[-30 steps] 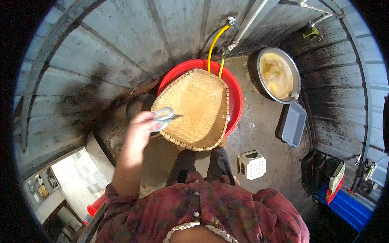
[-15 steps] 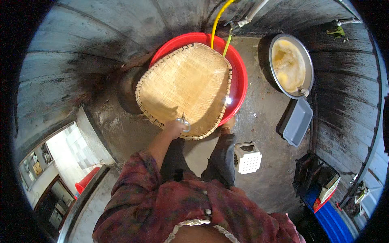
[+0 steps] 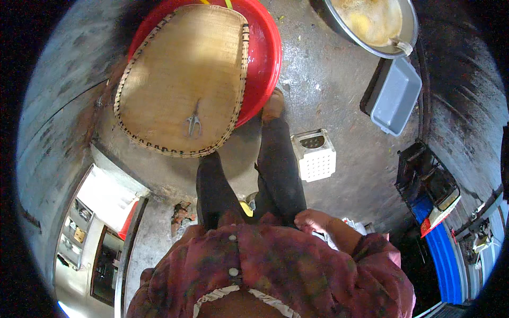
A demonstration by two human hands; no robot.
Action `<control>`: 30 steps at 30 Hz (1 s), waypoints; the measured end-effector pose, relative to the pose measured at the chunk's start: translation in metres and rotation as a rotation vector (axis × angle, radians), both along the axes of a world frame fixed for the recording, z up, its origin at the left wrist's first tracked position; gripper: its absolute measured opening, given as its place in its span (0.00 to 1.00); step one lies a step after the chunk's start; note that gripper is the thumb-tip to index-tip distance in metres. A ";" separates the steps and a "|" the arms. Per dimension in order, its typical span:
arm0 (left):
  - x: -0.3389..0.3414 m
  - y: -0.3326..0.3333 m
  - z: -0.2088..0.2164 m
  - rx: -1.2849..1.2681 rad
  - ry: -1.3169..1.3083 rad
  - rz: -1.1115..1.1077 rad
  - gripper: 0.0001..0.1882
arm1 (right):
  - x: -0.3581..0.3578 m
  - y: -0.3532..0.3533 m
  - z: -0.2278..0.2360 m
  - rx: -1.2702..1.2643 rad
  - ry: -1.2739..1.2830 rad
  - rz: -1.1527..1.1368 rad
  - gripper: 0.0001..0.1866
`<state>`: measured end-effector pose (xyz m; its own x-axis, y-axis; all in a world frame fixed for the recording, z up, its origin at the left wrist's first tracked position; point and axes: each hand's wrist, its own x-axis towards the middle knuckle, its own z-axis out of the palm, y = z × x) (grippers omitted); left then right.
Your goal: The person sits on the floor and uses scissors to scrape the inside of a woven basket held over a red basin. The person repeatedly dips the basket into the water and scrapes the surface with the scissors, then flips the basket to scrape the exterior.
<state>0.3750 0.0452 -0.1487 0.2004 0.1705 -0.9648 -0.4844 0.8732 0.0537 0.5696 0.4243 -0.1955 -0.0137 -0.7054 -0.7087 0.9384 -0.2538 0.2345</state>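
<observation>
A pair of scissors lies on the shallow woven bamboo tray, grey handles toward me. Neither hand touches it. The tray rests tilted across a large red basin, part of which shows on the right. My right hand is down beside my right thigh with its fingers curled; white plastic-like material shows behind it, and whether the fingers grip anything is hidden. My left arm is drawn back against my body on the left, and that hand does not show.
A white perforated stool stands right of my legs. Farther right are a grey rectangular tub and a metal basin of cloudy yellowish liquid. A black crate sits by the right wall. A low ledge runs at my left.
My left hand has let go of the scissors, leaving them on the bamboo tray, and has drawn back. My right hand has come into view by my thigh. The view has shifted.
</observation>
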 end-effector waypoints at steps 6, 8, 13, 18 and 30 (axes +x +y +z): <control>0.054 0.088 -0.021 -0.024 -0.273 0.123 0.19 | 0.068 0.060 -0.150 0.243 -0.068 0.450 0.19; 0.051 0.097 -0.041 -0.034 -0.327 0.130 0.19 | 0.102 0.068 -0.208 0.489 0.202 0.735 0.22; 0.010 0.053 -0.100 -0.165 -0.495 0.202 0.19 | 0.101 0.072 -0.325 0.602 0.285 1.147 0.30; -0.097 -0.043 -0.151 -0.463 -0.924 0.161 0.19 | 0.151 0.062 -0.410 0.693 0.418 1.249 0.41; -0.190 -0.060 -0.255 -0.067 0.498 1.186 0.31 | -0.070 -0.041 -0.525 0.788 0.699 0.997 0.35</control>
<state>0.1854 -0.0152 -0.4040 -0.4215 -0.0560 -0.9051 -0.9029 -0.0673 0.4246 0.4994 0.3836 -0.7200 -0.2582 -0.0654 -0.9639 0.6603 0.7164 -0.2255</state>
